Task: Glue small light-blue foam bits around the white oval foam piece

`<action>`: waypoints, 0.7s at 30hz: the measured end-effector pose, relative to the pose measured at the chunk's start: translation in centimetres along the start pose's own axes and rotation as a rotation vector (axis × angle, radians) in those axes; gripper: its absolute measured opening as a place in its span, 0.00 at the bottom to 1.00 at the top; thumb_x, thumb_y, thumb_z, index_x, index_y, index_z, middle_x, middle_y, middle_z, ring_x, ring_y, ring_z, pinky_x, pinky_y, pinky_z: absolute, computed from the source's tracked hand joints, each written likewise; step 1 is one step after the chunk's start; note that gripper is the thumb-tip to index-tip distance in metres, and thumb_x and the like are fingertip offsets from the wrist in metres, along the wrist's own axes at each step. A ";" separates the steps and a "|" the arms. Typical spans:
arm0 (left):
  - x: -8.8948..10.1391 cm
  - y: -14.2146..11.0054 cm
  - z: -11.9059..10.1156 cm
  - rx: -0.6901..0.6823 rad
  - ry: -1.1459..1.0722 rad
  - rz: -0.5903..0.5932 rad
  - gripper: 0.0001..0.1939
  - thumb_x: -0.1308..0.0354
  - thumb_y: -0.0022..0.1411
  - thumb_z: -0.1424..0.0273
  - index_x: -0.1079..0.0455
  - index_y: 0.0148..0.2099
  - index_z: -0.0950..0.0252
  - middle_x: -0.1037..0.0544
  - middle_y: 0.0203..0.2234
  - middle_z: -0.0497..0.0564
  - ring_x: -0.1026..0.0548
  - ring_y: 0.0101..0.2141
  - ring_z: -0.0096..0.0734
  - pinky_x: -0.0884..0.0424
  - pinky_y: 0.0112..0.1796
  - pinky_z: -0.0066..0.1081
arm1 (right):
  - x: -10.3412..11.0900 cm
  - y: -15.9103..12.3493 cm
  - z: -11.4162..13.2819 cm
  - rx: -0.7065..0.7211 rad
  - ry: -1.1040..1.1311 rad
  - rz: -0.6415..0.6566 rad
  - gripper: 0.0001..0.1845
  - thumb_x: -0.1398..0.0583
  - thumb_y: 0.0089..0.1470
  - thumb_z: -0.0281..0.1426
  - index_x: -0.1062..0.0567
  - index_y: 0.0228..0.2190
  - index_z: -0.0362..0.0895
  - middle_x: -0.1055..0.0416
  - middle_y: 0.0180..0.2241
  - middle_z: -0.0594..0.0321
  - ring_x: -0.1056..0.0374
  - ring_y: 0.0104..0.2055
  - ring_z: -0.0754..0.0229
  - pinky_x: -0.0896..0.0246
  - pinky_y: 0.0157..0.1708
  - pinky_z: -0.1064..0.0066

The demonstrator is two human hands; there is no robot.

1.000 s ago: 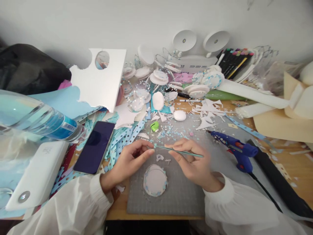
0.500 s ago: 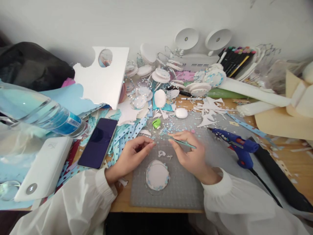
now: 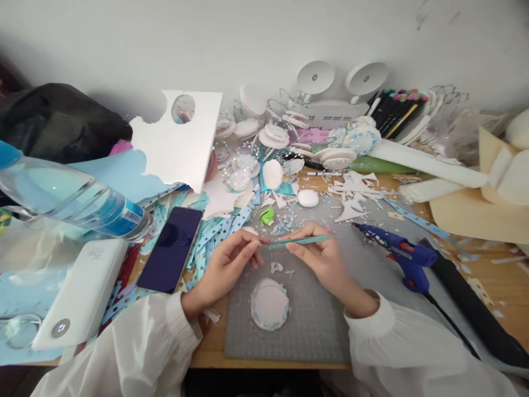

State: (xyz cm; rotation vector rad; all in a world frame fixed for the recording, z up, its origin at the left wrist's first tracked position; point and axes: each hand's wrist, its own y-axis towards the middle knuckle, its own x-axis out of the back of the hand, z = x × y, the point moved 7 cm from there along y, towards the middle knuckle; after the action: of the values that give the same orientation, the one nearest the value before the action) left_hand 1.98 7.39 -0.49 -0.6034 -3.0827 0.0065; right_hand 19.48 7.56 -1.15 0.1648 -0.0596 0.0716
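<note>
My right hand point(image 3: 320, 256) is closed round a pair of teal tweezers point(image 3: 308, 240), held nearly level with the tips pointing left. Those tips reach the fingertips of my left hand point(image 3: 231, 264), whose thumb and forefinger are pinched together; whatever is between them is too small to make out. Below my hands, a pale round disc point(image 3: 269, 306) with small blue and white pieces round its rim lies on the grey cutting mat point(image 3: 318, 331). White scraps point(image 3: 276, 267) lie just above it. Beyond my fingers is a scatter of tiny blue and white confetti point(image 3: 289, 223).
A blue glue gun point(image 3: 397, 248) lies right, its cord trailing forward. At left are a phone point(image 3: 170, 251), a white power bank point(image 3: 82, 295) and a water bottle point(image 3: 95, 196). A green gadget point(image 3: 267, 215), white oval case point(image 3: 308, 198) and decorated discs point(image 3: 273, 135) stand behind.
The tweezers moved away from my left hand towards the confetti, then back left to its fingertips. My left hand stayed pinched. The camera view shifted slightly.
</note>
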 end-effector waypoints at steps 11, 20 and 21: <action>0.0 -0.3 0.8 0.069 0.019 -0.016 0.12 0.46 0.67 0.63 0.32 0.37 0.67 0.24 0.28 0.50 0.28 0.23 0.22 0.32 0.25 0.23 | 0.9 -0.3 -0.7 0.006 0.133 -0.094 0.09 0.34 0.50 0.35 0.30 0.30 0.47 0.24 0.31 0.65 0.25 0.36 0.58 0.30 0.37 0.65; -0.6 -0.2 1.1 0.137 0.025 0.018 0.11 0.45 0.66 0.64 0.31 0.39 0.68 0.23 0.27 0.50 0.30 0.21 0.21 0.33 0.23 0.23 | 0.3 -0.4 0.3 0.015 0.105 -0.030 0.08 0.34 0.51 0.33 0.29 0.29 0.48 0.23 0.29 0.66 0.25 0.33 0.60 0.31 0.33 0.68; -0.6 -0.2 1.1 0.139 0.027 0.023 0.11 0.46 0.66 0.64 0.31 0.39 0.68 0.23 0.27 0.50 0.30 0.21 0.21 0.33 0.23 0.23 | 0.3 -0.4 0.3 0.013 0.105 -0.033 0.08 0.34 0.51 0.33 0.29 0.29 0.48 0.23 0.29 0.66 0.25 0.32 0.60 0.31 0.32 0.68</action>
State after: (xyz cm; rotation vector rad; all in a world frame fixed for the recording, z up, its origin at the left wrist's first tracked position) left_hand 2.47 6.96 -1.63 -0.6271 -3.0162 0.2093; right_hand 19.83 7.17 -0.92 0.1751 0.0483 0.0472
